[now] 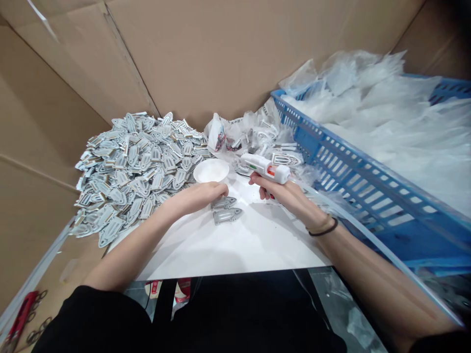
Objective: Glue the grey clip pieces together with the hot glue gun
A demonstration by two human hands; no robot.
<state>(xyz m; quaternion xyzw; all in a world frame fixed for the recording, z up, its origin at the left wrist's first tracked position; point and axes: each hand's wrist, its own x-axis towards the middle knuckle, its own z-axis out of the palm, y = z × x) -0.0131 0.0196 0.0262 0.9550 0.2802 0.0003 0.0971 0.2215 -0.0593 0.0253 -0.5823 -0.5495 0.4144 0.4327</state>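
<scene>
My right hand (274,189) is wrapped round a white glue gun (263,166), and a long clear glue stick (353,218) trails from its rear over my forearm. My left hand (213,191) is closed, fingers together, just in front of a white bowl (211,170); whatever it may pinch is hidden. Right beside these fingers, a grey pointed, slotted piece (228,214) lies flat on the white table (221,250). Another such piece (227,202) lies just behind it, partly covered by my left hand.
A big heap of similar grey pieces (143,166) fills the left side. Crumpled clear plastic bags (250,132) lie behind the bowl. On the right stands a blue basket (331,162) full of translucent bags (382,113). Cardboard walls (235,59) enclose the back; red-handled scissors (24,314) lie lower left.
</scene>
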